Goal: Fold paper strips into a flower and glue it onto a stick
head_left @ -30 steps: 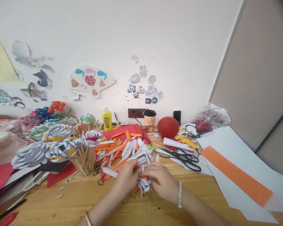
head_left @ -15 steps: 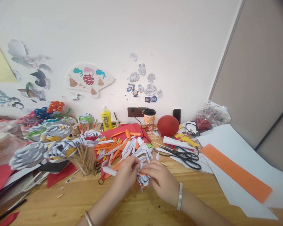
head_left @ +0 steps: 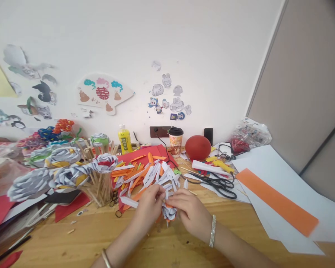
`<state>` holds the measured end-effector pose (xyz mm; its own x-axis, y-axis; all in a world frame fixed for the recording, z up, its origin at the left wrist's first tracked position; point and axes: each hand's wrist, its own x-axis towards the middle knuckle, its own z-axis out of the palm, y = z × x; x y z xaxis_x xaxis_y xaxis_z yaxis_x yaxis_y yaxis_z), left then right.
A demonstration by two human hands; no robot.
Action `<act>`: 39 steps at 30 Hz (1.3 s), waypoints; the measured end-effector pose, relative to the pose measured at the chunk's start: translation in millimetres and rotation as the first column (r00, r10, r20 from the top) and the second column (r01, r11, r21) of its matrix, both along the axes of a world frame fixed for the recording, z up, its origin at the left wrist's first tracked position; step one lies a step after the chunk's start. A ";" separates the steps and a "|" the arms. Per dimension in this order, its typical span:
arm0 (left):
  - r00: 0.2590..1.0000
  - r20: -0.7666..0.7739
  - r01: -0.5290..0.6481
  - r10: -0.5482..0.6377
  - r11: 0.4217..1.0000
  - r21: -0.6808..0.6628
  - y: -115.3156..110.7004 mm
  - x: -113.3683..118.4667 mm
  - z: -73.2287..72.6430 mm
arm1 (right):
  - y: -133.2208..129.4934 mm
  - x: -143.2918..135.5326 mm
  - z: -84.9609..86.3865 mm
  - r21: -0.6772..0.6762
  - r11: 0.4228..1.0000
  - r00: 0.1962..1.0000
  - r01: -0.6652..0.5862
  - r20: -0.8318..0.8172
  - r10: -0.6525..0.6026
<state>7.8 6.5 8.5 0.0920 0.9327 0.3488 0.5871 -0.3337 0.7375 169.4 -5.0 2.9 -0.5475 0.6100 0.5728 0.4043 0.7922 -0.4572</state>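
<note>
Between my two hands is a small folded-paper flower (head_left: 169,213), white with orange bits at its edges, just above the wooden table. My left hand (head_left: 150,203) pinches its far left side, fingers pressed together. From the right, my right hand (head_left: 188,208) grips the flower's upper right edge with curled fingers. My fingertips hide part of the paper. Right beyond my hands lies a pile of folded paper pieces (head_left: 153,173), white and orange, partly on red paper (head_left: 136,155).
Finished paper flowers (head_left: 69,175) on sticks crowd the left. Black scissors (head_left: 216,184), a yellow glue gun (head_left: 222,165), a red balloon (head_left: 198,147) and a lidded cup (head_left: 175,142) stand or lie beyond. An orange strip (head_left: 277,201) rests on white sheets (head_left: 262,163) at right.
The view has shifted very slightly, so the background sits a little further left. Both hands keep their hold on the paper flower with hardly any visible movement.
</note>
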 end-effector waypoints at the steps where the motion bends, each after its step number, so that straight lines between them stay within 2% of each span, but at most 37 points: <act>1: 1.000 -0.001 0.001 -0.001 1.000 0.001 0.7 -0.4 -0.1 | -0.3 0.3 -0.2 0.015 1.000 1.000 -0.001 0.008 0.001; 4: 1.000 -0.004 -0.003 0.003 1.000 -0.002 2.7 -1.3 -1.7 | 0.4 0.2 -1.0 0.039 0.999 1.000 0.007 0.030 -0.008; 7: 1.000 -0.001 -0.003 0.003 1.000 0.006 3.9 -1.6 -5.1 | 2.3 -1.1 -2.9 0.004 0.998 0.998 0.056 0.009 -0.056; 10: 1.000 0.002 -0.025 0.025 1.000 0.014 3.6 -1.8 -7.1 | 3.0 -1.4 -4.9 0.015 0.999 0.999 0.041 -0.001 -0.041; 12: 0.999 0.000 -0.034 0.034 0.999 0.015 3.2 -2.4 -6.0 | 2.8 -0.5 -5.2 0.039 0.999 1.000 0.023 0.015 -0.024; 16: 0.999 0.021 -0.040 0.040 0.999 0.011 4.6 -5.3 -1.4 | 4.0 3.8 -4.0 0.054 0.996 0.997 0.071 0.025 -0.073; 20: 0.998 0.045 -0.033 0.032 0.999 0.004 7.3 -9.2 -0.6 | 9.2 10.2 -1.6 0.090 0.995 0.996 -0.046 0.078 0.039; 22: 0.996 0.086 0.007 -0.005 1.000 -0.025 8.1 -10.3 -0.3 | 11.6 13.5 1.4 0.098 0.994 0.997 -0.056 0.056 0.051; 25: 0.969 0.221 0.141 -0.110 0.981 -0.130 9.1 -10.7 1.7 | 13.8 17.4 7.7 0.078 0.996 0.994 0.043 -0.101 -0.035; 27: 0.939 0.291 0.248 -0.184 0.948 -0.198 10.3 -10.3 2.1 | 15.7 19.6 10.4 0.026 0.996 0.987 0.086 -0.136 -0.081; 29: 0.921 0.304 0.327 -0.245 0.909 -0.257 12.0 -9.6 -0.1 | 19.9 22.7 10.2 -0.060 0.988 0.989 0.140 -0.044 -0.143; 32: 0.929 0.254 0.344 -0.270 0.882 -0.321 15.8 -8.6 -8.6 | 31.9 31.8 4.2 -0.153 0.937 0.942 0.313 0.178 -0.286; 36: 0.948 0.169 0.313 -0.270 0.891 -0.330 22.2 -10.2 -22.1 | 50.4 45.3 -10.3 -0.121 0.895 0.859 0.429 0.362 -0.363; 39: 0.952 0.149 0.303 -0.269 0.897 -0.321 26.6 -12.6 -29.7 | 58.7 48.1 -21.3 -0.083 0.859 0.806 0.505 0.402 -0.435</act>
